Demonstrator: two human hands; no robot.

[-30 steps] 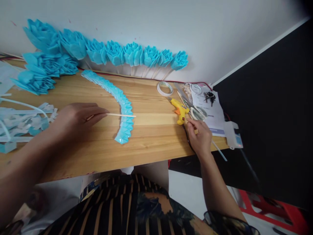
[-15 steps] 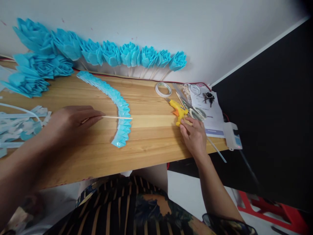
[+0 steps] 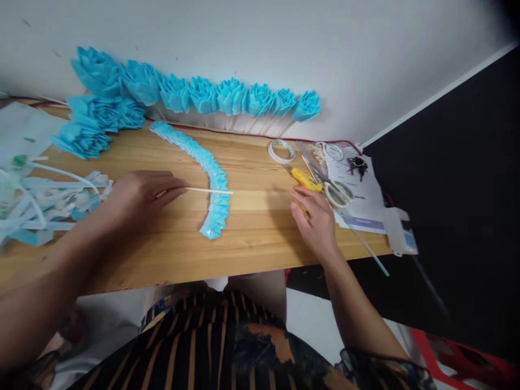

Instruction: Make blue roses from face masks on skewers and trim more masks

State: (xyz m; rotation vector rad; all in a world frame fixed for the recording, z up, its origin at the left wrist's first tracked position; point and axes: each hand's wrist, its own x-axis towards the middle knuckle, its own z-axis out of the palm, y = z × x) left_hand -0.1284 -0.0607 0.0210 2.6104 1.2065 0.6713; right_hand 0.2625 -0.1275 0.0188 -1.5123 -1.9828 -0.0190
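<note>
My left hand (image 3: pixel 152 189) pinches a thin wooden stick (image 3: pixel 209 190), which reaches across a curved strip of pleated light-blue petals (image 3: pixel 219 176) lying on the wooden table (image 3: pixel 260 216). Glossy patches, possibly glue, show near the strip's lower end. My right hand (image 3: pixel 314 222) is beside a yellow glue gun (image 3: pixel 306 179) and partly covers its handle. Its fingers are apart and seem to hold nothing. The gun lies on the table, nozzle toward the back left. Scissors (image 3: pixel 339 192) lie right behind it.
Several blue flowers on sticks (image 3: pixel 231 97) lean along the wall, with more flowers (image 3: pixel 83 138) at the left. Cut scraps (image 3: pixel 60 192) lie near my left forearm. A tape roll (image 3: pixel 281 151), printed paper (image 3: pixel 359 187), keys (image 3: pixel 358 165) and a white plug box (image 3: pixel 400 233) are around the right end.
My right hand has come away from the glue gun's handle and moved left. The gun stays on the table. My left hand still holds the stick across the strip; the view has shifted slightly left.
</note>
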